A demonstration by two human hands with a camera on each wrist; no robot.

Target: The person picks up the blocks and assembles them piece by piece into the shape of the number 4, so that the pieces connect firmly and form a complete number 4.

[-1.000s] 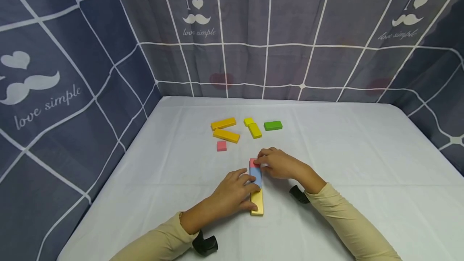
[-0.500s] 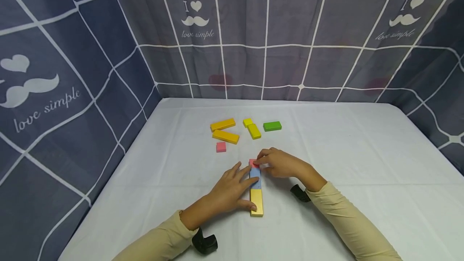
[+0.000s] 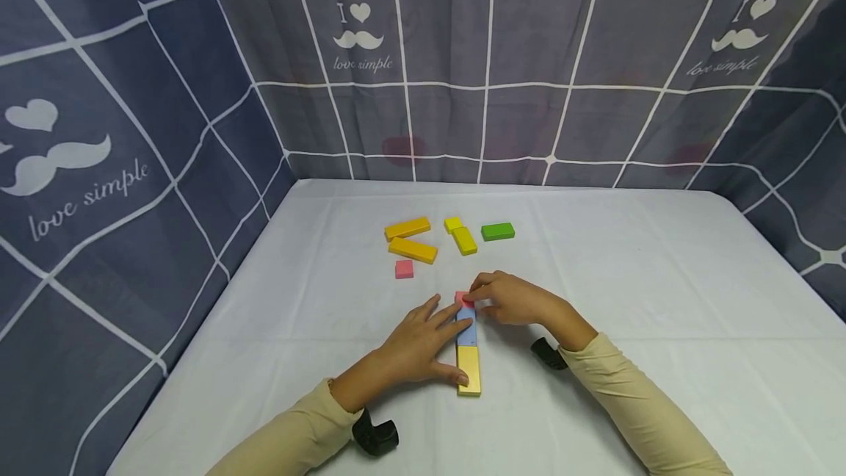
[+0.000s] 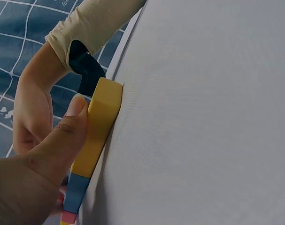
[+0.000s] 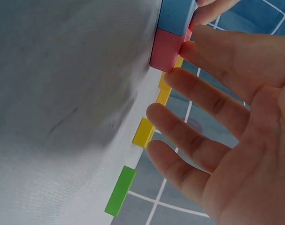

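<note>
A yellow block [image 3: 468, 369], a blue block [image 3: 466, 335] and a pink block [image 3: 460, 297] lie end to end in a straight row on the white table. My left hand [image 3: 419, 347] is spread over the row from the left, thumb on the yellow block and fingertips over the blue one. My right hand [image 3: 515, 300] is at the far end of the row, its fingertips touching the top and edge of the pink block. In the right wrist view the right hand's fingers [image 5: 194, 145] are loosely extended, and the lower ones are clear of the pink block [image 5: 165, 50].
Beyond the row lie two orange-yellow blocks [image 3: 413, 250], two bright yellow blocks [image 3: 465, 240], a green block [image 3: 498, 231] and a small pink block [image 3: 404, 269]. A grey checked curtain [image 3: 443, 123] hangs behind the white table [image 3: 628, 263] and along its sides.
The left hand's fingers have spread and straightened, uncovering more of the blue block, while its thumb stays at the yellow one. The right hand and the row hardly differ.
</note>
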